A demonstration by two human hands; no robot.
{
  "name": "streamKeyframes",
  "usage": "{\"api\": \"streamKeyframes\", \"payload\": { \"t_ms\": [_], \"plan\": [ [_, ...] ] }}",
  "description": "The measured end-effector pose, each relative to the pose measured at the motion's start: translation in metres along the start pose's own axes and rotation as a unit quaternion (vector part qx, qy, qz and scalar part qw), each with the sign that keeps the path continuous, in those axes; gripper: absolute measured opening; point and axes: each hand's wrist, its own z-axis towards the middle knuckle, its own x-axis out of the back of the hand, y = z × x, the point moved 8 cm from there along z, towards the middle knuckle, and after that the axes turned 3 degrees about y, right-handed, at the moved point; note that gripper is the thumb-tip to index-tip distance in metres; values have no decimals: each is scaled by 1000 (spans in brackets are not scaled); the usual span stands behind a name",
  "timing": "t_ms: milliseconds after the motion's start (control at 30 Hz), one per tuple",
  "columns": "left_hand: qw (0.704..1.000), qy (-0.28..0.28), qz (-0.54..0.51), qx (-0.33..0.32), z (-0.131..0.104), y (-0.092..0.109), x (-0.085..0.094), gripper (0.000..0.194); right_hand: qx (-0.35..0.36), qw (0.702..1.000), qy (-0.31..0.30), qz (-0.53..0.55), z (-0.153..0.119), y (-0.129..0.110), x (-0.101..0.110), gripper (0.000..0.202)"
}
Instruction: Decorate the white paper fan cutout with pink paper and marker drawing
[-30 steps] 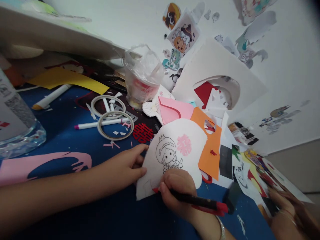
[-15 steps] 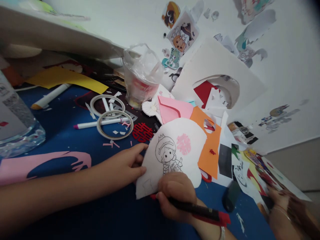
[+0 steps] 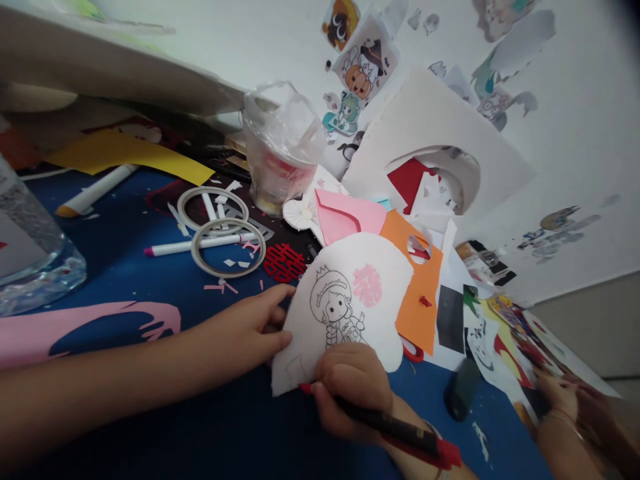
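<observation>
A rounded white paper bears a line-drawn figure in a crowned hat and a pink pattern. My left hand is closed at the paper's left edge, its thumb on top and other fingers partly hidden. In my right hand is a black pen with red ends, gripped low over the paper's bottom edge. The red tip touches or nearly touches the paper near a faint outlined shape. Beyond the paper lies a red cutout.
Tape rings and markers lie left of the paper, near a clear bottle. A bagged cup stands behind. Orange paper and a dark object are at right. Another person's hands show at far right.
The pen and my right hand have shifted very slightly left, with the red tip nearer the paper's bottom edge. My left hand stays in place.
</observation>
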Motion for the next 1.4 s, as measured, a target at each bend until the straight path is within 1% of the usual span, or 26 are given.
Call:
{"api": "streamKeyframes", "payload": {
  "t_ms": [67,167,233,300,367,567,800,900,967,1033,1100,1200,1300,1400],
  "plan": [
    [1000,3,4,4,0,0,0,56,-4,1000,5,0,0,0,1,28],
    [1000,6,5,10,-1,0,0,57,14,1000,15,9,0,-3,2,29],
    [1000,8,10,9,-1,0,0,57,24,1000,5,-3,-1,-4,0,30],
    [1000,11,16,3,-1,1,0,55,18,999,-12,-25,-2,-3,-2,31],
    [1000,12,21,-4,-1,2,1,53,7,999,-15,-39,-3,0,-2,32],
    [1000,6,4,-5,1,-6,2,55,14,1000,3,-17,-2,-1,1,29],
    [1000,-4,-21,-5,2,-8,0,59,-6,999,4,-31,-1,1,1,29],
    [1000,3,-17,2,1,-6,1,61,-7,999,37,-16,-1,-1,8,26],
    [1000,11,-14,5,0,-4,3,63,-39,996,83,1,-1,3,20,23],
    [1000,22,-3,12,-1,-4,6,62,-84,988,126,22,-2,9,33,14],
    [999,30,16,14,-2,-4,9,59,-108,982,150,45,-3,12,41,4],
    [998,38,53,-5,-1,-1,13,51,-98,983,141,66,-1,12,39,8],
    [993,49,103,-22,0,1,16,44,-72,987,138,43,0,8,33,4],
    [988,67,135,-30,1,2,18,40,-58,988,141,-21,1,4,26,19]
  ]
}}
